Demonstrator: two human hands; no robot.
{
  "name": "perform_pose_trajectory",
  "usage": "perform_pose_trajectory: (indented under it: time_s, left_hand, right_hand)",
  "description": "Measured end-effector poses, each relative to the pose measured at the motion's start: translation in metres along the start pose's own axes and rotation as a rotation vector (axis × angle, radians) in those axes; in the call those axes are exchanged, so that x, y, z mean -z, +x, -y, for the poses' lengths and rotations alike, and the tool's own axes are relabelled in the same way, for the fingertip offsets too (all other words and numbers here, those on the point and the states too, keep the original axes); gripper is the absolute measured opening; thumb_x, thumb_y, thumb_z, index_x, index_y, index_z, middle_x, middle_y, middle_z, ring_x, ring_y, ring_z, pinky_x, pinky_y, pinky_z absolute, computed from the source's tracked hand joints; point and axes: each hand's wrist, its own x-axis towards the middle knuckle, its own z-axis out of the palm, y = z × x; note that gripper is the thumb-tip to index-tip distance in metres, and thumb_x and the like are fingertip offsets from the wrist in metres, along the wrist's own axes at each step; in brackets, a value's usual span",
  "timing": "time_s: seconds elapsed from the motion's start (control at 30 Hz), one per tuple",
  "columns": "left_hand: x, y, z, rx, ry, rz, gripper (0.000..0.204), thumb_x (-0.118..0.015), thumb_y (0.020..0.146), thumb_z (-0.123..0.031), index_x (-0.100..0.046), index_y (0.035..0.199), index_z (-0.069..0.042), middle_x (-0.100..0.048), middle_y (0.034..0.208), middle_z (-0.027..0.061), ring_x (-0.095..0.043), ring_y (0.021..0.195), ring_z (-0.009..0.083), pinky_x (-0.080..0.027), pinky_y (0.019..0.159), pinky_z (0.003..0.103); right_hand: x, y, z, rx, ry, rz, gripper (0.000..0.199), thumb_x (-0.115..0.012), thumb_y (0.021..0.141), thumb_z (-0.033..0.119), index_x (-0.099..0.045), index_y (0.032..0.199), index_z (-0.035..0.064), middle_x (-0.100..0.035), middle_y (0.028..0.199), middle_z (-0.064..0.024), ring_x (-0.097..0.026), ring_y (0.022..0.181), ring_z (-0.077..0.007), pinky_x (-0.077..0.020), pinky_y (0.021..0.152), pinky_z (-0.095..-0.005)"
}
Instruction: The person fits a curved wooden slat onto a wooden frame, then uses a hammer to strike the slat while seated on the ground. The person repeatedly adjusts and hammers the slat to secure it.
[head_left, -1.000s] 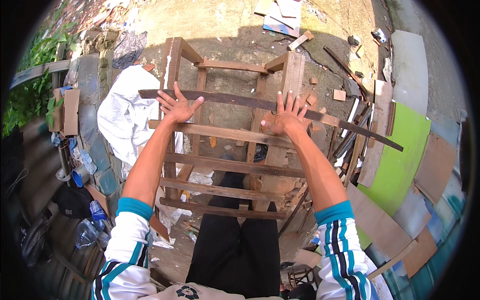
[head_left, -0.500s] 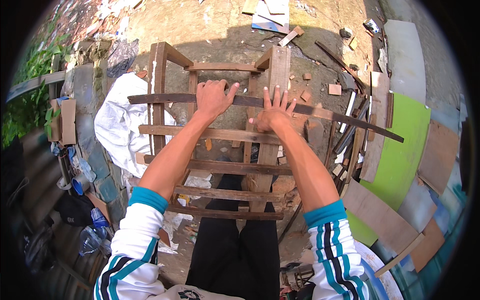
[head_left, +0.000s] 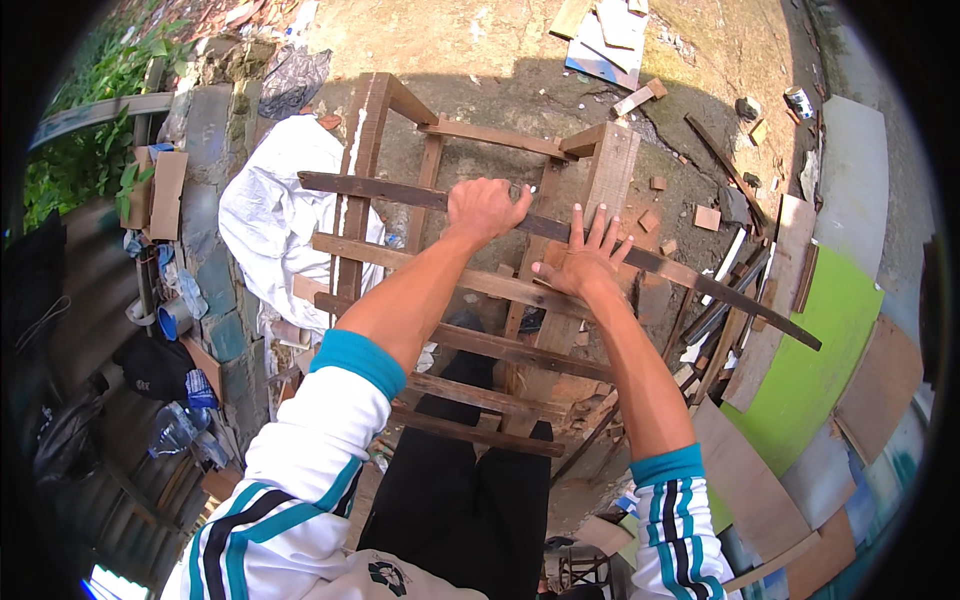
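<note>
A long dark wooden slat (head_left: 370, 188) lies across a wooden frame (head_left: 612, 172) with two wide rails and a far crossbar. It sticks out well past the frame's right rail. My left hand (head_left: 485, 210) is closed around the slat between the rails. With fingers spread, my right hand (head_left: 588, 262) presses flat over the slat's near edge at the right rail. Just nearer to me runs a lighter brown slat (head_left: 375, 253), partly under my forearms. More slats cross the frame below it, among them a dark slat (head_left: 520, 348).
White sacking (head_left: 270, 200) lies against the frame's left side, beside a low block wall (head_left: 215, 260). To the right are a green panel (head_left: 825, 340), plywood offcuts (head_left: 750, 470) and loose sticks. Small wood blocks (head_left: 707, 217) are scattered on the ground beyond the right rail.
The whole view has turned and shifted, so the frame sits farther right and tilted. My left fingers look more tightly curled round the slat. My right hand stays spread on it.
</note>
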Motion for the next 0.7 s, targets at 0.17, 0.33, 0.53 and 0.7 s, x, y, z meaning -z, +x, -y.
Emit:
perform_pose_trajectory:
  time_s: [0.17, 0.33, 0.53, 0.7]
  left_hand:
    - [-0.002, 0.000, 0.003, 0.006, -0.008, -0.020, 0.054, -0.055, 0.091, -0.053, -0.075, 0.073, -0.006, -0.068, 0.064, 0.0196, -0.070, 0.065, 0.0372, -0.055, 0.065, 0.047]
    - [0.000, 0.000, 0.001, -0.001, -0.008, -0.003, 0.053, -0.055, 0.090, -0.053, -0.075, 0.073, -0.006, -0.068, 0.064, 0.0191, -0.070, 0.065, 0.0372, -0.055, 0.065, 0.047]
    - [0.002, 0.000, -0.001, 0.044, 0.022, 0.060, 0.055, -0.054, 0.091, -0.054, -0.076, 0.077, -0.006, -0.068, 0.066, 0.0186, -0.070, 0.068, 0.0365, -0.055, 0.066, 0.047]
    - [0.001, -0.001, 0.000, 0.024, 0.054, 0.036, 0.056, -0.052, 0.092, -0.055, -0.077, 0.081, -0.006, -0.069, 0.068, 0.0187, -0.071, 0.070, 0.0361, -0.054, 0.067, 0.047]
  right_hand:
    - [0.002, -0.004, 0.000, 0.040, 0.019, -0.021, 0.121, -0.066, 0.079, 0.075, -0.001, 0.163, 0.0173, 0.011, 0.167, -0.0238, 0.013, 0.152, -0.0467, 0.0038, 0.117, -0.0686]
    - [-0.016, -0.004, -0.015, 0.148, 0.145, -0.184, 0.112, -0.071, 0.080, 0.066, -0.016, 0.162, 0.0138, 0.005, 0.167, -0.0250, 0.006, 0.153, -0.0469, 0.0004, 0.117, -0.0689]
    - [-0.043, 0.006, -0.082, 0.337, 0.433, -0.661, 0.092, -0.074, 0.086, 0.049, -0.030, 0.156, 0.0109, -0.029, 0.160, -0.0200, -0.027, 0.147, -0.0389, -0.0164, 0.116, -0.0616]
    - [-0.039, 0.007, -0.120, 0.230, 0.306, -0.585, 0.065, -0.072, 0.085, 0.055, -0.063, 0.121, 0.0020, -0.060, 0.123, -0.0207, -0.050, 0.123, -0.0377, -0.0272, 0.108, -0.0537]
